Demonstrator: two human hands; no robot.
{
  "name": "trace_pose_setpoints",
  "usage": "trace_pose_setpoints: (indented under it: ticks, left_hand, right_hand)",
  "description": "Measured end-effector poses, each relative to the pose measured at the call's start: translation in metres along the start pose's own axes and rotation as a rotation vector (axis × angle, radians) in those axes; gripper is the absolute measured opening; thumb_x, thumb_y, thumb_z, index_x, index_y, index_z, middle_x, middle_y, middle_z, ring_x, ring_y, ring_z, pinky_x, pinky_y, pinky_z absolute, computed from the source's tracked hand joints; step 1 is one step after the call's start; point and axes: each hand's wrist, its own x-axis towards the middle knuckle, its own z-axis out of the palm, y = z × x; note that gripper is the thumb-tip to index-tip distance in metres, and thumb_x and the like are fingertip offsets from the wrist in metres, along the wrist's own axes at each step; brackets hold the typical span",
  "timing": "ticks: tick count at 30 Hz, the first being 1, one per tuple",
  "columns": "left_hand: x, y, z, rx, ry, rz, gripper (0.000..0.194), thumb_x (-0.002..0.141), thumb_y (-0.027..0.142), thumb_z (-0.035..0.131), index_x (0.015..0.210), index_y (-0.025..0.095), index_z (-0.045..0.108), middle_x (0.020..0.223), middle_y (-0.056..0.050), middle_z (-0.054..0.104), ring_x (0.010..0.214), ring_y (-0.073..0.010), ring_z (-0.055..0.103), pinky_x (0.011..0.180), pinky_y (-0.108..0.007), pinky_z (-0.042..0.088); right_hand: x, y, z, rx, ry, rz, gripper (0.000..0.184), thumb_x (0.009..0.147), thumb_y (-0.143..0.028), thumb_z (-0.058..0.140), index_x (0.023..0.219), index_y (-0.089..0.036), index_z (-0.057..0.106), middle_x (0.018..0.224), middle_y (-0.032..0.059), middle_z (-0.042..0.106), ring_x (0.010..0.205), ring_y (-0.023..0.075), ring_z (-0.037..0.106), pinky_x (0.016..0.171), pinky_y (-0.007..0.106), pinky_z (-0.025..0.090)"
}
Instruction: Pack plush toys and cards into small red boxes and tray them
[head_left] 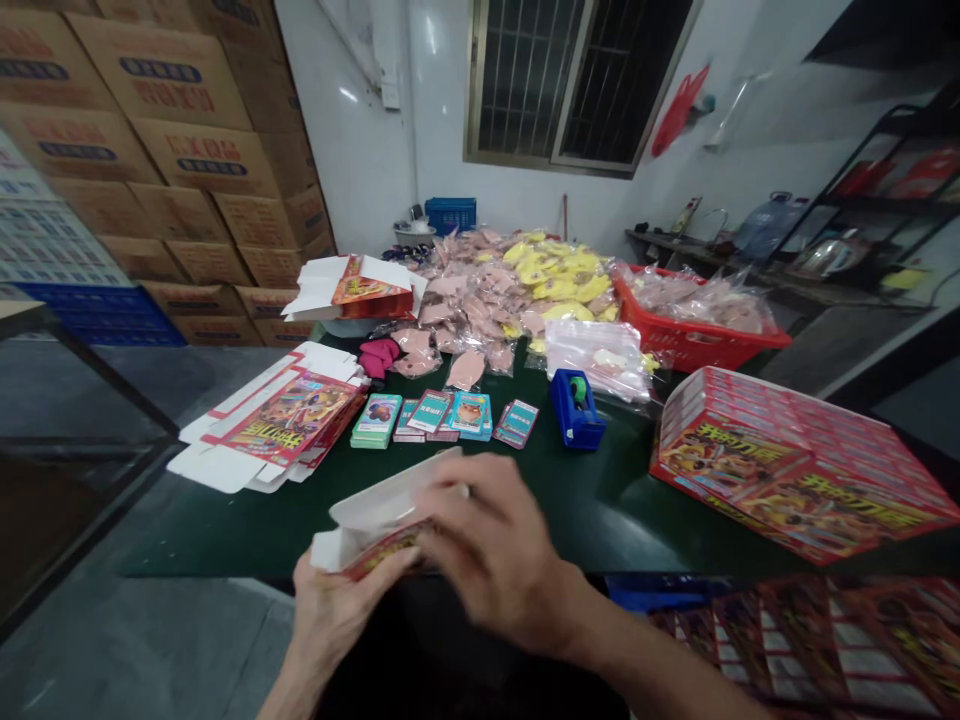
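Note:
In front of my body, my left hand (341,595) grips a small red printed carton (386,548) from below and the side, its white flaps (375,505) standing up. Over the carton's open end, my right hand (495,550) bends its fingers against the flap and edge; the fingers are a little blurred, and whatever lies inside the box is hidden. Beyond the hands, small stacks of picture cards (375,420) lie in a row on the dark green table (585,510). To their right stands a blue tape dispenser (577,410) with green tape.
Flattened cartons (277,415) lie at left. Packed red boxes (795,460) stand at right, with more boxes (810,640) below. Bagged pink pieces (465,310) and yellow pieces (559,270) pile at the back, beside a red basket (690,340). Brown shipping boxes (180,150) are stacked far left.

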Motion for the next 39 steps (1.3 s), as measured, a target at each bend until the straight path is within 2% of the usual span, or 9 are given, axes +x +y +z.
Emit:
trace_pose_setpoints:
  ticks: [2, 4, 8, 11, 18, 30, 34, 36, 39]
  left_hand:
    - [0.007, -0.001, -0.008, -0.042, 0.129, -0.038, 0.036, 0.051, 0.032, 0.079, 0.079, 0.011, 0.067, 0.071, -0.007, 0.072, 0.065, -0.0224, 0.068, 0.064, -0.031, 0.06]
    - [0.014, -0.004, -0.015, -0.077, 0.21, -0.089, 0.036, 0.049, 0.032, 0.08, 0.075, 0.01, 0.068, 0.07, -0.006, 0.072, 0.064, -0.0217, 0.068, 0.062, -0.03, 0.06]
    - [0.022, -0.017, -0.023, -0.059, 0.175, -0.124, 0.033, 0.045, 0.032, 0.083, 0.065, 0.011, 0.069, 0.063, -0.005, 0.07, 0.059, -0.0207, 0.066, 0.055, -0.027, 0.059]
    - [0.023, -0.022, -0.025, -0.02, 0.166, -0.121, 0.036, 0.043, 0.03, 0.084, 0.069, 0.01, 0.07, 0.068, -0.005, 0.072, 0.063, -0.0213, 0.067, 0.058, -0.026, 0.06]
    - [0.025, -0.021, -0.032, -0.034, 0.128, -0.119, 0.041, 0.044, 0.026, 0.084, 0.08, 0.011, 0.069, 0.08, -0.007, 0.074, 0.07, -0.0226, 0.069, 0.069, -0.029, 0.06]
    - [0.02, -0.031, -0.041, -0.048, 0.221, -0.069, 0.044, 0.047, 0.024, 0.083, 0.086, 0.014, 0.066, 0.083, -0.005, 0.071, 0.079, -0.0225, 0.067, 0.081, -0.034, 0.057]
    - [0.019, -0.035, -0.043, -0.06, 0.207, -0.027, 0.043, 0.05, 0.025, 0.083, 0.088, 0.014, 0.067, 0.086, -0.005, 0.071, 0.079, -0.0217, 0.067, 0.08, -0.033, 0.057]
    - [0.019, -0.035, -0.044, -0.044, 0.212, -0.012, 0.042, 0.051, 0.025, 0.082, 0.089, 0.013, 0.068, 0.088, -0.006, 0.072, 0.079, -0.0222, 0.067, 0.081, -0.034, 0.057]
    - [0.018, -0.032, -0.044, -0.01, 0.229, -0.018, 0.042, 0.05, 0.026, 0.083, 0.088, 0.013, 0.068, 0.088, -0.007, 0.072, 0.079, -0.0232, 0.067, 0.082, -0.036, 0.057]
  right_hand:
    - [-0.013, 0.038, 0.0, -0.088, 0.108, 0.263, 0.02, 0.089, -0.02, 0.044, 0.1, -0.017, 0.061, 0.096, 0.0076, 0.061, 0.095, 0.0175, 0.055, 0.084, 0.033, 0.044]
    - [-0.029, 0.087, 0.007, -0.321, -0.081, 0.565, 0.025, 0.09, -0.019, 0.039, 0.1, -0.017, 0.062, 0.104, 0.0098, 0.06, 0.101, 0.019, 0.055, 0.087, 0.034, 0.043]
    - [-0.048, 0.17, 0.026, -0.428, -0.31, 0.714, 0.033, 0.083, -0.026, 0.054, 0.113, -0.014, 0.058, 0.12, 0.015, 0.054, 0.109, 0.0255, 0.053, 0.086, 0.036, 0.043]
    - [-0.042, 0.199, 0.03, -0.472, -0.492, 0.734, 0.036, 0.079, -0.036, 0.06, 0.111, -0.018, 0.061, 0.108, 0.0108, 0.061, 0.097, 0.0237, 0.058, 0.079, 0.032, 0.043]
    - [-0.027, 0.192, 0.03, -0.557, -0.72, 0.545, 0.023, 0.086, -0.027, 0.048, 0.088, -0.012, 0.065, 0.105, 0.0164, 0.059, 0.099, 0.0259, 0.053, 0.083, 0.034, 0.039]
    - [-0.047, 0.174, 0.029, -0.549, -0.592, 0.461, 0.025, 0.091, -0.024, 0.041, 0.091, -0.019, 0.065, 0.091, 0.0066, 0.06, 0.091, 0.0177, 0.053, 0.075, 0.025, 0.039]
    - [-0.024, 0.169, 0.016, -0.601, -0.486, 0.456, 0.039, 0.094, -0.019, 0.029, 0.128, -0.02, 0.049, 0.099, 0.0092, 0.057, 0.089, 0.0188, 0.052, 0.07, 0.028, 0.036]
    - [-0.007, 0.162, 0.017, -0.654, -0.445, 0.358, 0.045, 0.095, -0.016, 0.023, 0.137, -0.02, 0.038, 0.102, 0.0121, 0.054, 0.092, 0.0215, 0.049, 0.071, 0.031, 0.034]
    - [0.014, 0.152, 0.03, -0.64, -0.516, 0.116, 0.042, 0.096, -0.018, 0.021, 0.125, -0.016, 0.052, 0.098, 0.014, 0.054, 0.093, 0.0237, 0.045, 0.076, 0.035, 0.031]
